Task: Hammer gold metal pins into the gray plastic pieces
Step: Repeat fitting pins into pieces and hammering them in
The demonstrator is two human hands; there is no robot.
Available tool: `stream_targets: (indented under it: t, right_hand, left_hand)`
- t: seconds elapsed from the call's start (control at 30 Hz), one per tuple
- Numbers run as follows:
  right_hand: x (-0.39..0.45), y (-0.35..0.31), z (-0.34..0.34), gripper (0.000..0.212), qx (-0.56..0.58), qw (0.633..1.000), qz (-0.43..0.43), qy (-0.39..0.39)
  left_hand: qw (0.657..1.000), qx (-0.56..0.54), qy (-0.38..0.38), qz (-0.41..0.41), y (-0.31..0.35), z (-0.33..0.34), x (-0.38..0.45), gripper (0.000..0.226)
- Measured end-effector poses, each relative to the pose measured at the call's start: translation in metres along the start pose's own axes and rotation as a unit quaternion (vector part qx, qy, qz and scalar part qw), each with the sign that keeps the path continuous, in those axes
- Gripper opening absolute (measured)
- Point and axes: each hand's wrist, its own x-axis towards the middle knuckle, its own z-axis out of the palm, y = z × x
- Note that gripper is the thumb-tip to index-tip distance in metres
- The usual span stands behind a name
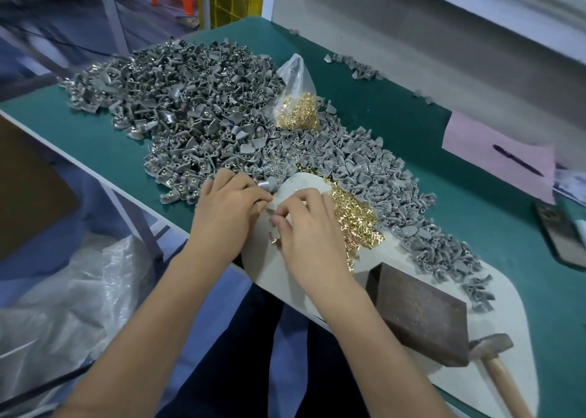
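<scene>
Head view: a green table runs from upper left to lower right under a heap of gray pieces. Loose gold pins (small, shiny) lie on a pale mat at centre. The left hand pinches a gray piece; the right hand pinches something small, unclear what. A dark block and hammer sit lower right.

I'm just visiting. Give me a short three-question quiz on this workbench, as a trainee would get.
1. True or false: a hand grips the hammer.
2. The bag holds: A) gold pins, B) gray pieces, C) pens.
3. What lies between the hammer and the loose pins?

Key:
1. False; it lies alone, and the left hand and right hand work together at the white mat.
2. A.
3. The dark block.
</scene>
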Motion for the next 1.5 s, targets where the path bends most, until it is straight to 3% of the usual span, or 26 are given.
stream_targets:
  t: [0.2,0.43,0.6,0.77,0.93,1.17,1.3,1.5]
  right_hand:
    - [0.01,-0.012,0.014,0.02,-0.015,0.998,-0.03,-0.057]
    - [0.015,-0.017,0.014,0.023,-0.05,0.996,-0.047,-0.064]
    - [-0.002,-0.007,0.004,0.032,-0.066,0.994,-0.033,-0.084]
    - [-0.01,0.002,0.0,0.027,-0.046,0.994,-0.01,-0.101]
    - [-0.02,0.018,-0.009,0.01,0.045,0.999,0.027,0.006]
    - [-0.047,0.061,-0.051,0.01,0.035,0.986,0.136,0.091]
    - [-0.076,0.101,-0.083,0.005,0.099,0.959,0.213,0.155]
    - [-0.121,0.163,-0.113,0.006,0.123,0.902,0.319,0.262]
  left_hand:
    - [0.997,0.014,0.072,-0.014,-0.001,-0.006,-0.004,0.015]
    - [0.992,-0.003,0.123,-0.009,0.01,-0.002,-0.021,0.015]
    - [0.994,-0.033,0.102,0.021,0.022,0.004,-0.033,0.016]
    - [0.996,-0.032,0.078,0.033,0.024,0.009,-0.039,0.011]
    - [0.998,-0.033,0.034,0.034,0.035,0.011,-0.041,0.009]
    - [0.994,-0.088,0.01,0.068,0.074,0.012,-0.032,0.011]
    - [0.979,-0.167,-0.05,0.105,0.116,0.023,-0.022,0.013]
    - [0.959,-0.166,-0.164,0.158,0.19,0.05,-0.007,0.013]
